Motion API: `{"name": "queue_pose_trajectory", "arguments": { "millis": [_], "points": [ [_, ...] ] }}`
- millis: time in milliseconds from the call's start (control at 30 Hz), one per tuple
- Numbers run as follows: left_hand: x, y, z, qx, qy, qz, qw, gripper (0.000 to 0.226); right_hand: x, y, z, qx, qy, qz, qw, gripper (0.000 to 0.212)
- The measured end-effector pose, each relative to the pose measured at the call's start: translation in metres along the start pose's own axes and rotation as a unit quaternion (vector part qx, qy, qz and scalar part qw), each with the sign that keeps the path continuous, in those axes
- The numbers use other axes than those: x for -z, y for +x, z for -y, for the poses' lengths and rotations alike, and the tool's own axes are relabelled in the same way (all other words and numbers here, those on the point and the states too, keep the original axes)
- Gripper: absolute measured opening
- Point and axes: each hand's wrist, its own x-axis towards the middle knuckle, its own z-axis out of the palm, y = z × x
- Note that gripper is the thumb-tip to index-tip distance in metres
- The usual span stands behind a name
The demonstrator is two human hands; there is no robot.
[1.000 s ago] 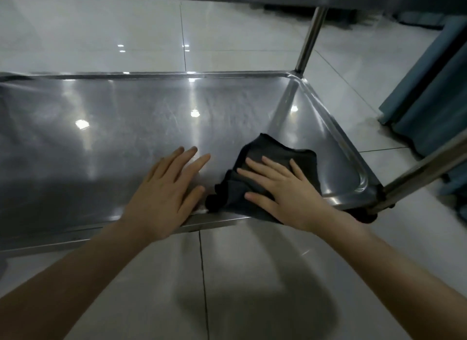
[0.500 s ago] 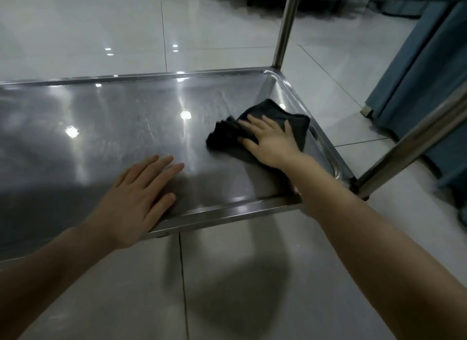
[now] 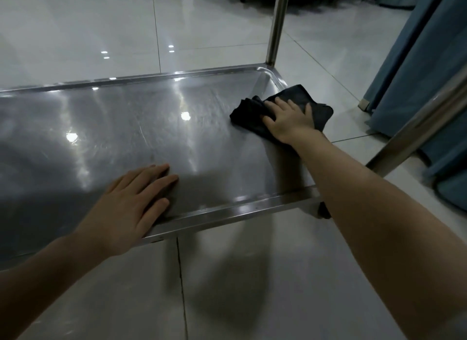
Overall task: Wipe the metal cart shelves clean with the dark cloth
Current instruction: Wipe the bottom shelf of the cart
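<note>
The right hand (image 3: 290,121) is pressing the cloth (image 3: 297,94) flat, fingers spread, in the shelf's (image 3: 126,127) far right corner, right of frame centre, with the cloth lapping over the rim. The shelf's long axis is running leftward from there toward the left hand (image 3: 131,200), which is resting flat, fingers together, at lower left.

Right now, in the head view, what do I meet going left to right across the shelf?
Left hand flat on the shelf → cloth with the right hand pressing on it → curtain beyond the cart.
</note>
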Motion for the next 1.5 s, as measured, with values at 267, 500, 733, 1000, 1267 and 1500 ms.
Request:
{"name": "queue_pose_trajectory", "arguments": {
  "millis": [267,500,733,1000,1267,1500],
  "points": [
    [0.0,-0.001,0.001,0.003,-0.021,-0.008,1.0,0.061,-0.024,-0.146,-0.021,-0.035,-0.011,-0.027,0.999,0.073],
    [0.005,-0.004,-0.007,0.053,-0.033,-0.051,0.997,0.058,-0.001,-0.026,0.012,-0.036,-0.005,-0.021,0.999,0.057],
    [0.01,-0.009,-0.006,0.167,-0.056,-0.159,0.972,0.056,-0.028,-0.017,0.212,0.267,0.022,0.024,0.963,0.057],
    [0.02,-0.063,0.07,0.081,0.021,-0.068,0.994,0.059,-0.016,0.005,0.068,0.111,0.014,-0.053,0.992,0.053],
    [0.016,-0.073,0.081,0.105,-0.037,-0.112,0.987,0.056,-0.02,0.024,0.128,0.014,0.029,-0.033,0.999,0.054],
    [0.019,-0.08,0.085,0.148,-0.047,-0.124,0.98,0.055,-0.043,-0.024,0.329,0.33,0.01,0.034,0.943,0.058]
  ]
}}
